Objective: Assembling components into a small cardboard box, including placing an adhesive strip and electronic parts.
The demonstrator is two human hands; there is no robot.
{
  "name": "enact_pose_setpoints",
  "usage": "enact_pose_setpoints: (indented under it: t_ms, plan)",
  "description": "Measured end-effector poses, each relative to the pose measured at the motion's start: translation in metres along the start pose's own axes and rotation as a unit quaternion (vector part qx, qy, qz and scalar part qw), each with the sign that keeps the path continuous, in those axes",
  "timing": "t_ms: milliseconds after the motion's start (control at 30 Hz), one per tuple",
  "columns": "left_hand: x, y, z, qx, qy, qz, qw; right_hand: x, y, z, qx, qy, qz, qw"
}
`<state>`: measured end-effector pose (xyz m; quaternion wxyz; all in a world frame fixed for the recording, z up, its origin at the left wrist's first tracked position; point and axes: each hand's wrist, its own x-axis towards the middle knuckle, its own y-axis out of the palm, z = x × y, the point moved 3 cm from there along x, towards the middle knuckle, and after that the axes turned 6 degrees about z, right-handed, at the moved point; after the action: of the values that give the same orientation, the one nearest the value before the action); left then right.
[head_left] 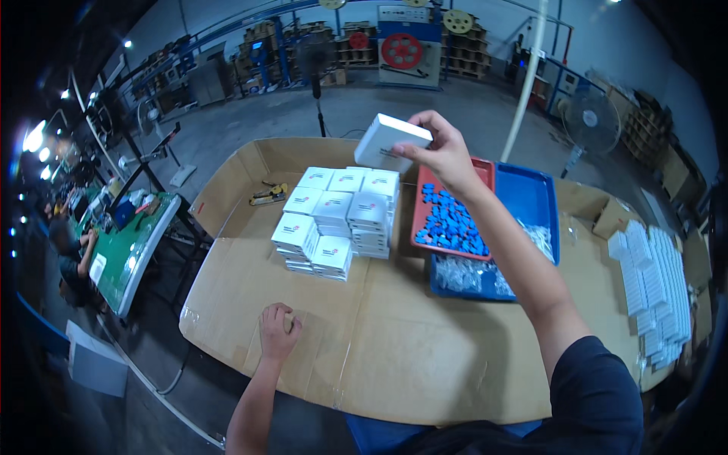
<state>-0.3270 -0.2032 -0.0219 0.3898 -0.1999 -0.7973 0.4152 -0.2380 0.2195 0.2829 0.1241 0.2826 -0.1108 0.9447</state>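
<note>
My right hand [447,155] is raised over the far side of the table and grips a small flat white box [379,140], thumb on its near face. Below and left of it stand several stacks of like white boxes [331,203], some stacks lower at the near side. On the cardboard in front of these stacks rests my left hand [279,331], its fingers loosely curled, thumb apart and nothing visible between them. Under my right forearm sits a red tray [416,227] of small blue pieces [447,220].
A blue tray [523,186] beneath the red one holds clear plastic bags [459,274]. Rows of white boxes [652,288] stand at the right edge. A yellow tool [269,194] lies far left on the cardboard-covered table [425,356]. Left, a person sits at a green bench [136,243].
</note>
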Motion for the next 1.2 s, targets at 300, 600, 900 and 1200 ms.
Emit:
enact_pose_setpoints:
  t_ms: [300,600,900,1200]
  plan:
    - [-0.001,0.007,-0.006,0.031,0.033,-0.027,0.999,-0.220,-0.035,0.046,0.063,0.034,-0.202,0.977]
    - [0.000,0.009,-0.042,0.190,0.045,-0.039,0.980,-0.360,-0.039,0.076,0.117,0.050,-0.280,0.952]
    - [-0.015,0.045,-0.299,-0.490,-0.108,0.214,0.838,-0.433,-0.034,0.081,0.125,0.080,-0.203,0.968]
    - [-0.063,0.043,-0.419,-0.721,-0.095,0.346,0.593,-0.479,-0.016,0.072,0.095,0.189,-0.088,0.973]
